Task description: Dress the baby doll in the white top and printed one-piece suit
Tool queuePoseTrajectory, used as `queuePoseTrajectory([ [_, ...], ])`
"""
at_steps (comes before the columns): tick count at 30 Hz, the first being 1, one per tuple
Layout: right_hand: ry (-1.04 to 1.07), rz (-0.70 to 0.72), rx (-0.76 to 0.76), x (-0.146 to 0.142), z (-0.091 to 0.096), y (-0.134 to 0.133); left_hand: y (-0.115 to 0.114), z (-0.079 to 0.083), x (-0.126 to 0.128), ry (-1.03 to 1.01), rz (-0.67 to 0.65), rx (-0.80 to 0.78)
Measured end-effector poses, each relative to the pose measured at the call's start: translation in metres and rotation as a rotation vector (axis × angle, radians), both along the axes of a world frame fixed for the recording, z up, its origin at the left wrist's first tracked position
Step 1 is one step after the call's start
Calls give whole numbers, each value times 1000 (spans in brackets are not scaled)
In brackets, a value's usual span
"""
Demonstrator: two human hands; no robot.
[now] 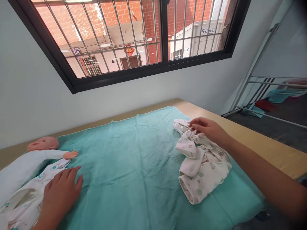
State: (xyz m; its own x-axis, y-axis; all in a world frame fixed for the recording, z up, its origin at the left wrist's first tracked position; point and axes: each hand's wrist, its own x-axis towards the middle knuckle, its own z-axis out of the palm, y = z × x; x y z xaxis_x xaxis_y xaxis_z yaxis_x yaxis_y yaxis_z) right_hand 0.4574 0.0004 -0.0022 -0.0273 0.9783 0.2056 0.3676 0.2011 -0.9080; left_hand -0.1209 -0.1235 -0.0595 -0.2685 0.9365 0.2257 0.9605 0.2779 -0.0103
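A baby doll (35, 153) in a pale top lies on its back at the left of a teal towel (134, 159). My left hand (61, 191) rests flat on the doll's printed white clothing, fingers stretched out. On the right, my right hand (207, 129) pinches the top edge of a crumpled white baby garment (201, 163) with small prints, which lies in a heap on the towel.
The towel covers a wooden table (263, 143) set against a white wall under a barred window (134, 38). A metal rack (268, 95) with teal and red cloths stands at the far right, beyond the table's edge.
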Motion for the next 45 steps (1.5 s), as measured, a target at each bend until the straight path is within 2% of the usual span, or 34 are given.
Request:
queuePoseTrajectory([
  [3,10,-86,-39,2,1,47,13,-12,21,34,-50,40],
  [7,-253,-224,-66,3,-26,91,26,-31,15,-79,-56,-23],
  [9,-346,-259,-80,7,-44,100,27,-36,8,-115,-42,-50],
  [12,-319,-223,-127,19,-62,102,24,-35,6,-121,-30,-47],
  [15,-254,-172,-154,35,-65,99,23,-32,18,-137,-61,-1],
  [17,-186,-186,-124,45,-61,97,28,-29,37,-209,-129,42],
  [20,-111,-288,-19,56,-52,93,49,-20,84,-407,-256,75],
  [22,-169,-312,23,62,-43,88,69,-8,130,-578,-329,80],
  [24,-310,-235,-21,67,-35,81,90,7,186,-798,-439,23],
  [27,-536,21,-255,74,-25,69,113,20,277,-1092,-612,-95],
  [29,-621,164,-364,77,-22,63,121,16,332,-1141,-683,-137],
  [30,-635,197,-370,78,-21,60,124,10,354,-1126,-704,-142],
  [33,-563,151,-242,76,-20,56,128,-10,393,-1040,-719,-151],
  [34,-489,113,-172,74,-19,56,130,-15,397,-1068,-697,-167],
  [36,-248,21,-25,71,-16,56,136,-18,389,-1278,-617,-199],
  [38,88,-80,106,71,-12,57,144,-16,369,-1590,-514,-177],
  [40,380,-182,181,76,-9,58,155,-12,344,-1820,-389,-55],
  [43,556,-281,195,89,-11,60,171,-10,313,-2015,-219,154],
  [45,577,-301,194,95,-17,63,178,-11,303,-2038,-143,203],
])
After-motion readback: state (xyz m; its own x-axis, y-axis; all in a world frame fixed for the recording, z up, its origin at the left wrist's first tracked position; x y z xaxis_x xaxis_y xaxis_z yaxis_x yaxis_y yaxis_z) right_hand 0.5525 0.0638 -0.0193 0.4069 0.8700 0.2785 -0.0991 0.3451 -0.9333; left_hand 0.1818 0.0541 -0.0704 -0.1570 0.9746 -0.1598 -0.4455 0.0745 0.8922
